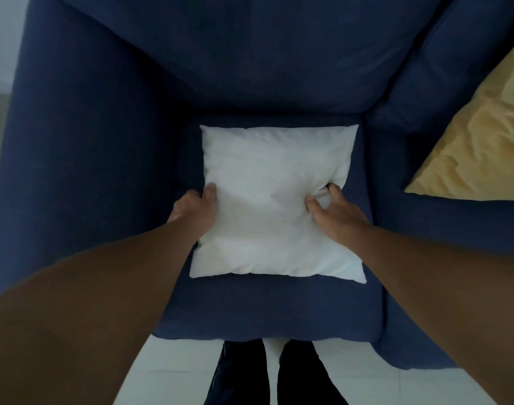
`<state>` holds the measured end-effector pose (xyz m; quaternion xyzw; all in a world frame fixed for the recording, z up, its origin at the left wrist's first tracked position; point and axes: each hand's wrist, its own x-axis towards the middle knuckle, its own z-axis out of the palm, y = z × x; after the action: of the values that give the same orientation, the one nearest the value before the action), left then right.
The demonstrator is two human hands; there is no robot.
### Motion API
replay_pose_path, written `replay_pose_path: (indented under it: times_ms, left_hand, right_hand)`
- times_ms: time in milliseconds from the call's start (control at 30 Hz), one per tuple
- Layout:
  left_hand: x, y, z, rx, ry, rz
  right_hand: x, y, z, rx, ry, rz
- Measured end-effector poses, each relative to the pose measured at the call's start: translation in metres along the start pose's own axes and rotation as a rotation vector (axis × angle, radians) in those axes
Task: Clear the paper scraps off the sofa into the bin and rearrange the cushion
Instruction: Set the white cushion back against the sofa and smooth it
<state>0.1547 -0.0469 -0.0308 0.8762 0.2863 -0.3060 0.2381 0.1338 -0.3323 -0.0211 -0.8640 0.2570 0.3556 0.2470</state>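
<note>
A white square cushion (274, 200) lies flat on the seat of the dark blue sofa (267, 305). My left hand (193, 210) grips its left edge, thumb on top and fingers tucked under. On the right side, my right hand (334, 214) pinches the fabric near the edge, and the cover puckers under the fingers. No paper scraps and no bin show in view.
The sofa's backrest (249, 54) rises behind the cushion and a wide armrest (83, 156) stands at the left. A yellow cushion (483, 135) lies on the seat to the right. My dark trouser legs (273, 375) stand on the white tiled floor (168, 369) at the sofa's front edge.
</note>
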Motion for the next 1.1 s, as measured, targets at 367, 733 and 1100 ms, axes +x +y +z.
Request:
replay_pose_path:
  times_ms: [367,733,1100]
  left_hand:
    - [-0.005,0.043,-0.071,-0.147,0.092,0.083]
    - [-0.012,0.110,-0.172,-0.355,-0.238,-0.107]
    - [-0.018,0.141,-0.230,-0.392,-0.411,-0.208]
  right_hand:
    - [-0.006,-0.032,-0.064,0.135,0.216,-0.072]
    - [-0.015,-0.086,-0.172,0.466,0.011,0.133]
    - [-0.024,-0.094,-0.229,1.013,-0.006,0.006]
